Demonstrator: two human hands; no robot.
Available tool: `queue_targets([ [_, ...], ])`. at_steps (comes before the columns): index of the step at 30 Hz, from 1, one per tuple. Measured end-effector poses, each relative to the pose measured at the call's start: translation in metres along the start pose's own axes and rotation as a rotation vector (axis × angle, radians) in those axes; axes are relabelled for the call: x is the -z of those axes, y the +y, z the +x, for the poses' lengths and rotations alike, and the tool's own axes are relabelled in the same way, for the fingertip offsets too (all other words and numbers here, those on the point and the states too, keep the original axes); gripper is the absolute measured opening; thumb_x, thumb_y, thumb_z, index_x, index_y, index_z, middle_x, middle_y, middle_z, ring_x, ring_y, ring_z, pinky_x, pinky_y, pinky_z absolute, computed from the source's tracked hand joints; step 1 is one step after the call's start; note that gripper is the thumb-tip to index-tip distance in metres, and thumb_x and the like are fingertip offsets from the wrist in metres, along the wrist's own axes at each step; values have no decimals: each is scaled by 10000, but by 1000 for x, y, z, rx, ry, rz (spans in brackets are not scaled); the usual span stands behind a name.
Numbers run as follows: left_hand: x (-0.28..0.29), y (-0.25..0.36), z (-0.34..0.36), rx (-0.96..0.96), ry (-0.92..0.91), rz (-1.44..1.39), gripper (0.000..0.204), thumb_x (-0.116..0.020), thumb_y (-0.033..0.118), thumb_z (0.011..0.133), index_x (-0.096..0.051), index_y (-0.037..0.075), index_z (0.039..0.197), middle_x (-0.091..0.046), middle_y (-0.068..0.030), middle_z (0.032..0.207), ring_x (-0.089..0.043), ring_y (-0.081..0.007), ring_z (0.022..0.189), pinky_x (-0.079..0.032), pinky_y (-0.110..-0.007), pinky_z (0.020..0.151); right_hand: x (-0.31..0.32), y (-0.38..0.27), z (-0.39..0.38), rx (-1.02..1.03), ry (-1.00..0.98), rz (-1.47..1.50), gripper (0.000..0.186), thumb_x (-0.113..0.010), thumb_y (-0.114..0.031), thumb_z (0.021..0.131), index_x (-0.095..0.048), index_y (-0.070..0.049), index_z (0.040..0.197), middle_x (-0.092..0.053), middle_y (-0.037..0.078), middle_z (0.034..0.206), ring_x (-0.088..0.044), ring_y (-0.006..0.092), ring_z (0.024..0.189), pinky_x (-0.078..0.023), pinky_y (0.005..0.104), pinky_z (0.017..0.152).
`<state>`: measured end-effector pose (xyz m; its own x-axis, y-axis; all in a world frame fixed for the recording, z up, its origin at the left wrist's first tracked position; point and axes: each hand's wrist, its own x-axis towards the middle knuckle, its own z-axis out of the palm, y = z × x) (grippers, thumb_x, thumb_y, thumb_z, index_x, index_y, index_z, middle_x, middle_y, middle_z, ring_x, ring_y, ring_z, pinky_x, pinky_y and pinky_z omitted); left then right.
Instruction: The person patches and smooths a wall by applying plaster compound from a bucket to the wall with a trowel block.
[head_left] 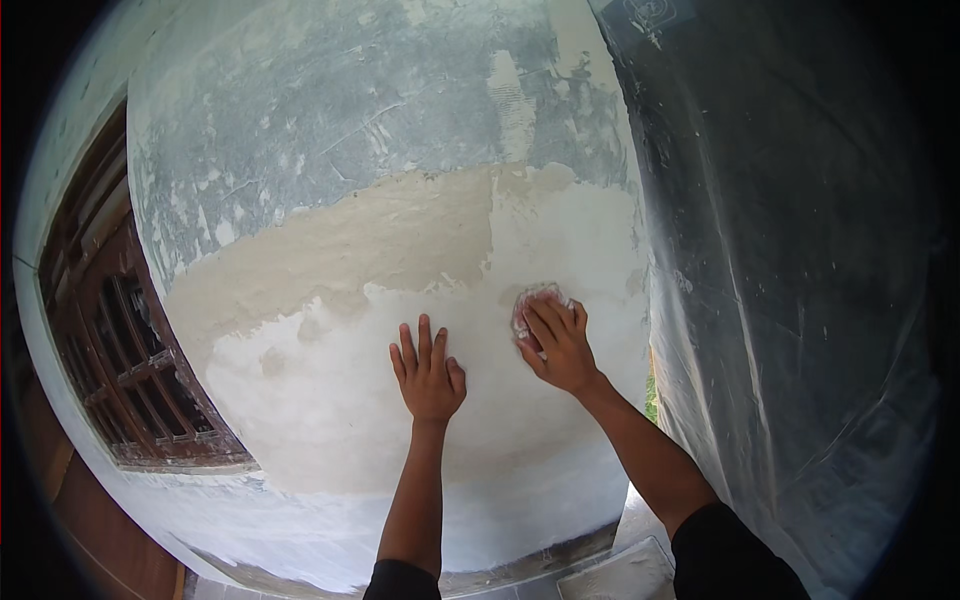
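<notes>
My right hand (562, 345) presses a pinkish-red pad smeared with white (531, 300) against the wall, its fingers bent over it. Whether the pad is a sponge or a folded rag I cannot make out. To the left of it, my left hand (430, 375) lies flat on the wall with its fingers spread and nothing in it. Both hands rest on the smooth white coat of the plastered wall (320, 390). Above them a beige, rougher patch (390, 225) spreads across, and higher up the surface is grey with pale scrapes.
A brown wooden window (140, 350) with bars is set in the wall at the left. Down the right side hangs a translucent plastic sheet (760, 300). At the lower right, a light-coloured flat piece (620, 577) lies by the wall's base. Paving (500, 592) shows along the bottom.
</notes>
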<state>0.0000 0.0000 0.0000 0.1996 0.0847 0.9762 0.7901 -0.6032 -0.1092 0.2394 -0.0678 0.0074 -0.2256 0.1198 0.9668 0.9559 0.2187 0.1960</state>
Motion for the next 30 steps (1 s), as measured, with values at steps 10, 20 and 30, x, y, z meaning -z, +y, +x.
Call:
queue_targets([
  [10, -6, 6, 6, -14, -10, -24, 482, -500, 185, 904, -594, 37, 1353, -400, -152, 1631, -222, -403, 1563, -97, -553, 1264, 12, 32, 160, -12, 244, 51, 534, -734, -267, 882, -593, -11, 1328, -578, 125, 1393, -499, 302, 1307, -304, 545, 1073],
  [20, -1, 1, 2, -17, 1, -14, 471, -497, 194, 918, -601, 30, 1348, -397, -154, 1632, -220, -410, 1561, -99, -559, 1261, 7, -33, -63, -63, -110, 90, 494, -727, -303, 896, -624, -21, 1288, -569, 120, 1405, -494, 303, 1314, -285, 587, 1105],
  [30, 17, 55, -126, 88, -239, -352, 574, -532, 44, 926, -353, -29, 1467, -247, -304, 1649, -133, -536, 1542, -133, -683, 1212, 68, -105, -265, -456, -414, 267, 458, -723, -277, 882, -624, -34, 1256, -607, 110, 1324, -542, 311, 1266, -382, 522, 994],
])
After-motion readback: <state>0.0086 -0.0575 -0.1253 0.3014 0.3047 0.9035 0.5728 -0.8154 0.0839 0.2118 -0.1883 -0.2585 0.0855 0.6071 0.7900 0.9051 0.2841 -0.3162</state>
